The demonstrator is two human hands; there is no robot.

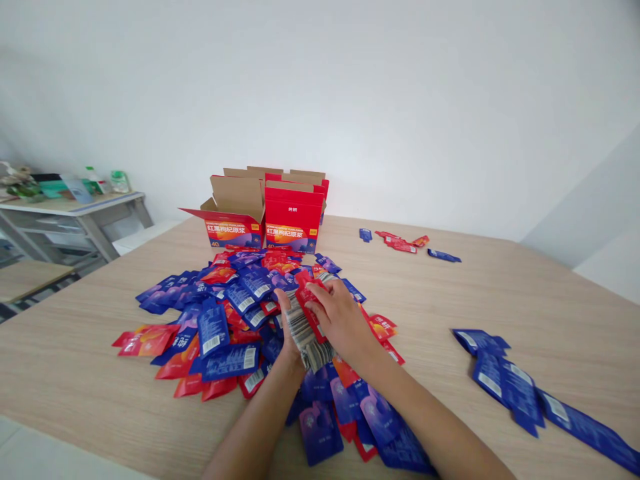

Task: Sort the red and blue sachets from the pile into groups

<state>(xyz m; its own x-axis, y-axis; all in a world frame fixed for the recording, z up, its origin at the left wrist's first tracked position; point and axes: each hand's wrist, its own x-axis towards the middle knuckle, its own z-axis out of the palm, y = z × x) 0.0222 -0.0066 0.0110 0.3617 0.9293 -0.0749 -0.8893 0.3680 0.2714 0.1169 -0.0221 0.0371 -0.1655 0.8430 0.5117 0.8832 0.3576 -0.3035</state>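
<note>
A big heap of red and blue sachets point(220, 313) covers the middle of a wooden table point(100, 393). My left hand point(286, 327) is closed around the left side of a thick upright stack of sachets point(306, 333) standing on edge in the heap. My right hand point(340, 317) grips the same stack from the right, thumb and fingers pinching a red sachet point(309, 297) at its top end. Behind the heap stand two open red cartons point(293, 217), flaps up.
A row of blue sachets point(520, 390) lies at the right. A few loose sachets point(403, 243) sit at the far right behind. A grey shelf unit point(75, 217) with bottles stands at the left by the white wall.
</note>
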